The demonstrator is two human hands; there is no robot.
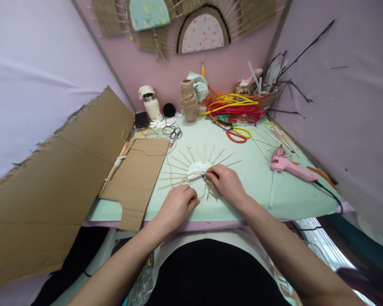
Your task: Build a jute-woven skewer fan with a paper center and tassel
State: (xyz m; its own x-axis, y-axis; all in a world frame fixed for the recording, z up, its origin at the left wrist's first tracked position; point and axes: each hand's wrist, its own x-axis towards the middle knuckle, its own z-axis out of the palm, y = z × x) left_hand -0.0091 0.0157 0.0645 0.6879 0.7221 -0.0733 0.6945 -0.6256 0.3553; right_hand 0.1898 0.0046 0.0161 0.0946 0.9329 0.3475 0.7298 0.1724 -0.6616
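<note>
A half-circle piece (199, 168) covered in pale patterned fabric lies on the table, its flat side toward me. Thin wooden sticks (184, 160) fan out from its curved edge. My right hand (226, 182) pinches the right end of that piece with thumb and forefinger. Under those fingers hangs a brown twine tassel (211, 188), partly covered by the hand. My left hand (178, 204) is closed just below the piece, its fingers curled on a thin strand of twine (202, 197) that runs toward the tassel.
Cardboard (147, 170) lies left, beside a bundle of sticks (115, 165) and a tall cardboard sheet (60, 170). A pink glue gun (290, 166) rests right. Behind are scissors (238, 134), a twine spool (188, 102), a bottle (151, 106) and colourful pipe-like strands (232, 105).
</note>
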